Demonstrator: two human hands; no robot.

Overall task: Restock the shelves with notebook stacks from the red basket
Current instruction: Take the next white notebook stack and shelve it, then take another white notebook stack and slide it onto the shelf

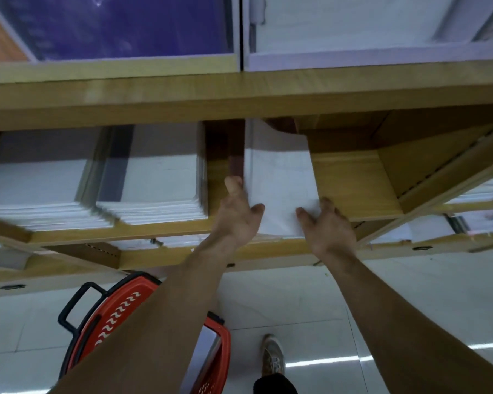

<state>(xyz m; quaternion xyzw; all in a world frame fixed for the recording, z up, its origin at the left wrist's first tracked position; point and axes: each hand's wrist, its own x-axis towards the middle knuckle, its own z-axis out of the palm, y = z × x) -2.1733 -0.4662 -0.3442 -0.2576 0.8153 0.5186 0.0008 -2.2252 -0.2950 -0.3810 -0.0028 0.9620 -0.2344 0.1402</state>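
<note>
Left hand [236, 216] and right hand [329, 231] grip notebook stack [279, 177].

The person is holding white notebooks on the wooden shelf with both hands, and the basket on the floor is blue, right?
Almost. The basket on the floor is red, not blue, as the head view shows. The left hand and the right hand do hold the white notebooks on the wooden shelf.
</note>
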